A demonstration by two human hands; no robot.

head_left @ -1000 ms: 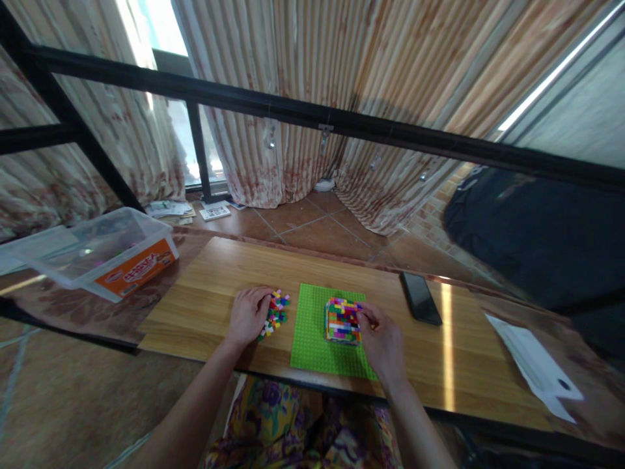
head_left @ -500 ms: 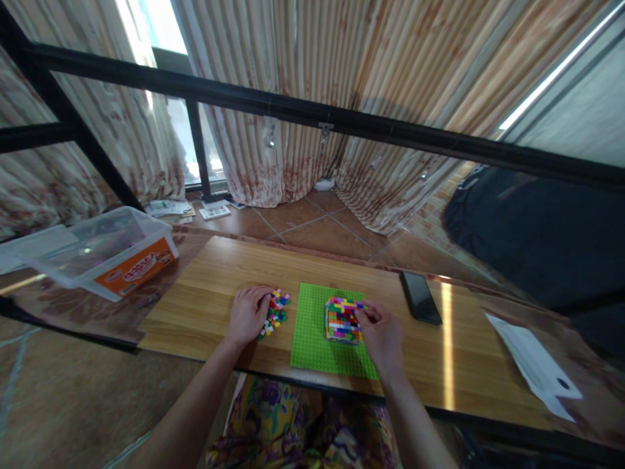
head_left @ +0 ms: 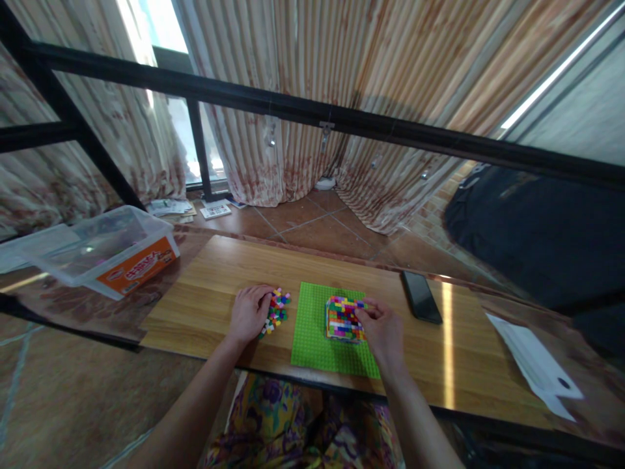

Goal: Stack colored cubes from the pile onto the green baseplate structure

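Under our right hand [head_left: 383, 332], fingertips pinch the top edge of the multicoloured brick block [head_left: 343, 319] on the green baseplate [head_left: 312, 335], having crept up since a second ago; left hand [head_left: 249, 312] stays curled over loose bricks [head_left: 277, 309] just beside it.

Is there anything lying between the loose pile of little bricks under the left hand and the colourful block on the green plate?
Nothing visible. Between the loose bricks by the left hand and the brick block lies only bare green baseplate. The right hand touches the block's right side, away from that path.
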